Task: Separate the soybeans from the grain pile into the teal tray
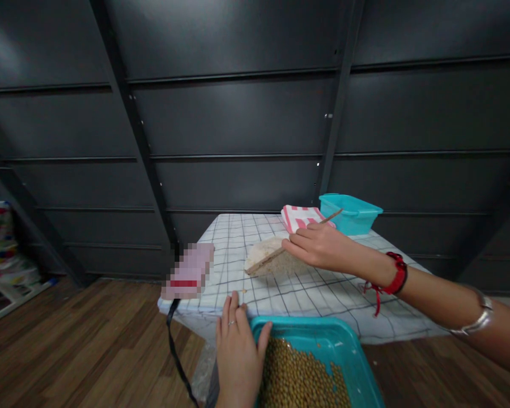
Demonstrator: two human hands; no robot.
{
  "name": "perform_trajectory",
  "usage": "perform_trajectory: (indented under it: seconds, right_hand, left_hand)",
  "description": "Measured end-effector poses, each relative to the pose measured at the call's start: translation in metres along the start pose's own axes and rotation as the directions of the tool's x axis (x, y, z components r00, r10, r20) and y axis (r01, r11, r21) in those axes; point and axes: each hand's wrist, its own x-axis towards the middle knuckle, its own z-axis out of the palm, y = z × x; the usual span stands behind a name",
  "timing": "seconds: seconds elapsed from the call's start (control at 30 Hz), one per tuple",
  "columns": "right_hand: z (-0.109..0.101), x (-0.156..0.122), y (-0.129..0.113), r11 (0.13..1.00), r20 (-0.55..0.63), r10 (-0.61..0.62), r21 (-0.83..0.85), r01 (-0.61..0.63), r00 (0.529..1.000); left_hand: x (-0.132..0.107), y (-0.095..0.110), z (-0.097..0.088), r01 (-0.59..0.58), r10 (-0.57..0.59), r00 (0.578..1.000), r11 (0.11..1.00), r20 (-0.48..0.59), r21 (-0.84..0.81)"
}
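My left hand [238, 345] grips the near left corner of a teal tray [323, 334] that is filled with small tan grains [301, 379]; thumb inside the rim, fingers over the outside. My right hand [318, 246] reaches forward over the table and holds a thin wooden stick [331, 216]. Its fingers rest on top of a pale flat wedge-shaped piece [263, 258] lying on the checked tablecloth [238, 238]. A red band and a silver bangle sit on that wrist and forearm.
A pink-and-white striped cloth [300, 216] and a teal plastic tub [352, 212] stand at the table's far side. A blurred pink item [189, 272] with a black strap hangs at the left edge. Dark metal wall panels are behind; wooden floor around.
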Motion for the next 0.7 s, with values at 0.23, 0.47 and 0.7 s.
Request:
perform_trajectory:
  seconds: [0.23,0.47,0.7]
  right_hand:
    - [-0.003,0.004,0.001,0.999,-0.064,0.028,-0.015,-0.029,0.998]
    - [0.004,0.014,-0.004,1.0,0.011,-0.006,0.021,0.005,1.0]
    - [0.0,-0.001,0.005,0.998,-0.017,-0.061,0.03,0.062,0.998]
  left_hand:
    - [-0.001,0.0,0.001,-0.006,0.006,1.0,1.0,0.006,0.01]
    - [-0.001,0.002,0.0,-0.01,0.01,1.0,1.0,0.012,0.004]
    - [0.0,0.0,0.001,-0.017,0.017,1.0,1.0,-0.004,0.024]
